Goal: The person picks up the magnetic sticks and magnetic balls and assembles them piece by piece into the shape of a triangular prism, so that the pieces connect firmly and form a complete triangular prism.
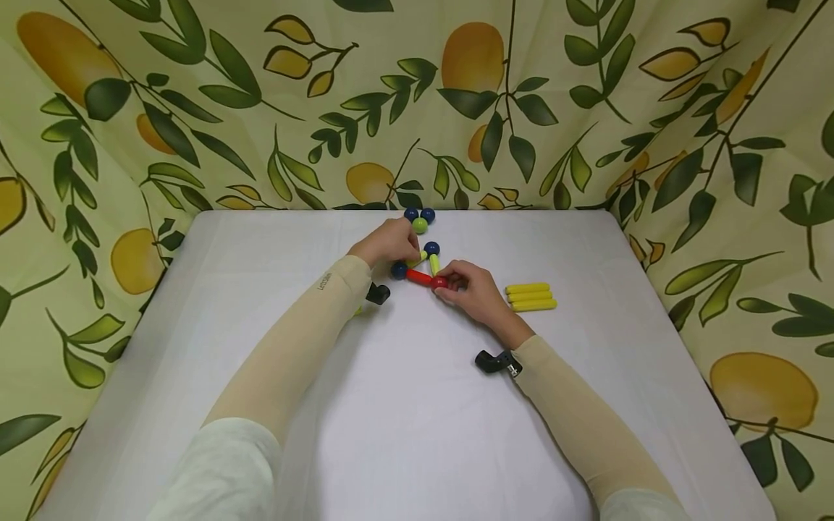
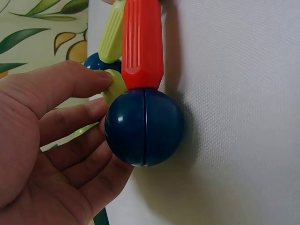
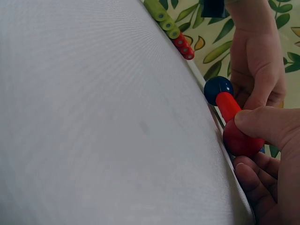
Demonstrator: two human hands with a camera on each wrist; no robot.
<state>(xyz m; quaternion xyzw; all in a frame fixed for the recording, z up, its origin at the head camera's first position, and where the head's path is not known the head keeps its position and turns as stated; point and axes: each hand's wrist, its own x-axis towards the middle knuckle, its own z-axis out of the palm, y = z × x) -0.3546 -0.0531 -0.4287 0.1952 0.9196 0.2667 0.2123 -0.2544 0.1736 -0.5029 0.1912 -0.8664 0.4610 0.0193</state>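
Observation:
A triangle of rods and balls lies on the table. Its red rod joins a dark blue ball to a red ball. A light green rod runs between the red ball and another blue ball. My left hand pinches the second light green rod between thumb and fingers, beside the near blue ball. The right hand grips the red ball, thumb on top and fingers beneath.
Beyond the left hand sit two blue balls and a green ball. Several yellow rods lie to the right. Green rods and red rods line up by the left arm, which mostly hides them in the head view.

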